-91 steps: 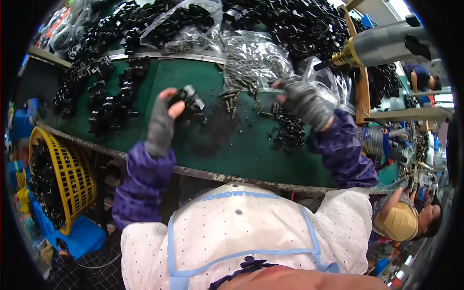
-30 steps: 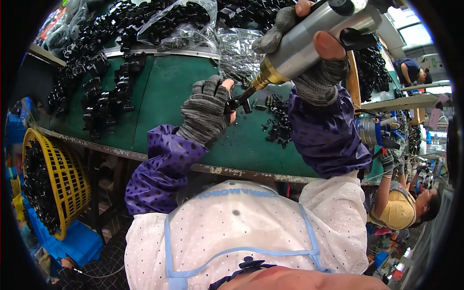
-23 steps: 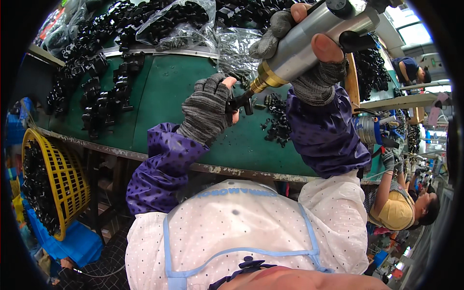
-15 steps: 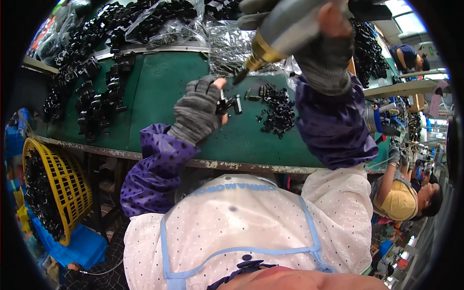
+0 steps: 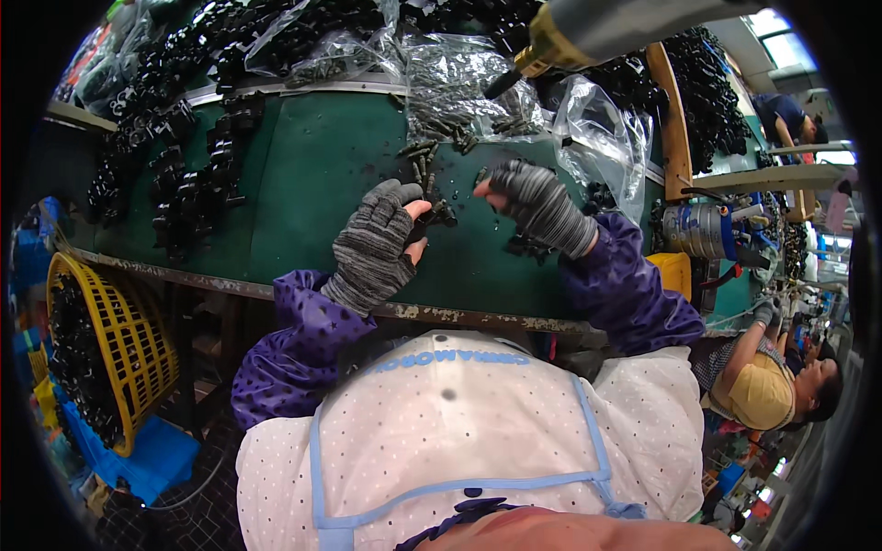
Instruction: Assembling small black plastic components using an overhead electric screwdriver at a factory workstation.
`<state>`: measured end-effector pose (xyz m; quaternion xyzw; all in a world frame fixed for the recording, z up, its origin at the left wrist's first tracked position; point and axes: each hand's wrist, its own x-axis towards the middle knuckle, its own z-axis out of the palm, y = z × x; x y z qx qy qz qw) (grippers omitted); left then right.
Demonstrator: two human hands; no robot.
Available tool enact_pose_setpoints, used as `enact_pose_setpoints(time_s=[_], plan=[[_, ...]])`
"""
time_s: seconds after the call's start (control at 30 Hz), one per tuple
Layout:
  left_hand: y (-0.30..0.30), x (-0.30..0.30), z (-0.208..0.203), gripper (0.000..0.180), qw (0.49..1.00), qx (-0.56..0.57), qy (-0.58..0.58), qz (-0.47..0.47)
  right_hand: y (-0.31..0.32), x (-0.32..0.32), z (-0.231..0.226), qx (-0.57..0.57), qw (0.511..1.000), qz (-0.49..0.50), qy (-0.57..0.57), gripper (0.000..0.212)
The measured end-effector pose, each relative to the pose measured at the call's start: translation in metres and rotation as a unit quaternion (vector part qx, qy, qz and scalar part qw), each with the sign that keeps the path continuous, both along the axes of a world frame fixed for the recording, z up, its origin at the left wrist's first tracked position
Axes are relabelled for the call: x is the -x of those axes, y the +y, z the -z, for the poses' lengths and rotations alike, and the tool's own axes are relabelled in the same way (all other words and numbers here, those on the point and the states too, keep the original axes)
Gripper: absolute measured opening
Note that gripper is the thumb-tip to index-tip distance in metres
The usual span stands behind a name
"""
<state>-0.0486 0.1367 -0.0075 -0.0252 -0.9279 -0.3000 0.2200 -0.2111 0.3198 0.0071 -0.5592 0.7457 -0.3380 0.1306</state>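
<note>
My left hand point(image 5: 375, 246), in a grey striped fingerless glove, is closed at the middle of the green bench point(image 5: 308, 184). A small black part, mostly hidden, is between its thumb and fingers. Dark screws point(image 5: 423, 165) lie loose just beyond those fingertips. To the right, my right hand point(image 5: 542, 204), gloved alike, has thumb and fingers pinched low over the bench; what they hold, if anything, is too small to make out. Partly under this hand is a pile of small black parts point(image 5: 528, 246). A power screwdriver point(image 5: 570, 41) hangs above at the upper right, untouched by either hand.
A clear plastic bag point(image 5: 459, 83) with screws lies at the bench's back, another point(image 5: 606, 138) to its right. Black clips point(image 5: 225, 151) are heaped left. A yellow basket point(image 5: 142, 354) of black parts stands lower left. Another person point(image 5: 758, 376) works at right.
My right hand has let go of the power screwdriver and come down to the bench. The screwdriver now hangs higher and farther right. My left hand has stayed nearly in place.
</note>
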Motion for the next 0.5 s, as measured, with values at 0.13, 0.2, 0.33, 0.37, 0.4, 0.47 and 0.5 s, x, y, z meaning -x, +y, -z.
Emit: enact_pose_setpoints(time_s=[0.13,0.2,0.33,0.37,0.4,0.47,0.5], plan=[[0.002,-0.001,0.003,0.046,1.000,-0.007,0.009,-0.011,-0.019,-0.013,-0.015,0.039,0.935,0.022,-0.353,0.015],[0.003,0.001,0.001,0.046,1.000,-0.008,0.026,-0.005,-0.022,-0.012,-0.010,0.063,0.950,0.006,-0.306,0.016],[0.004,0.001,-0.003,0.048,0.999,0.027,0.022,0.012,-0.024,-0.004,0.001,0.051,0.956,-0.028,-0.288,0.016],[0.004,0.001,-0.003,0.049,1.000,0.021,0.015,0.008,-0.025,-0.004,0.001,0.049,0.956,-0.030,-0.287,0.017],[0.004,0.001,-0.003,0.050,1.000,0.015,0.008,0.005,-0.025,-0.006,-0.002,0.049,0.956,-0.029,-0.287,0.017],[0.004,0.002,-0.003,0.050,1.000,0.025,0.014,0.004,-0.029,-0.014,-0.015,0.046,0.943,0.055,-0.325,0.016],[0.004,0.002,-0.003,0.050,0.999,0.035,0.021,0.003,-0.030,-0.016,-0.015,0.046,0.943,0.055,-0.325,0.016]])
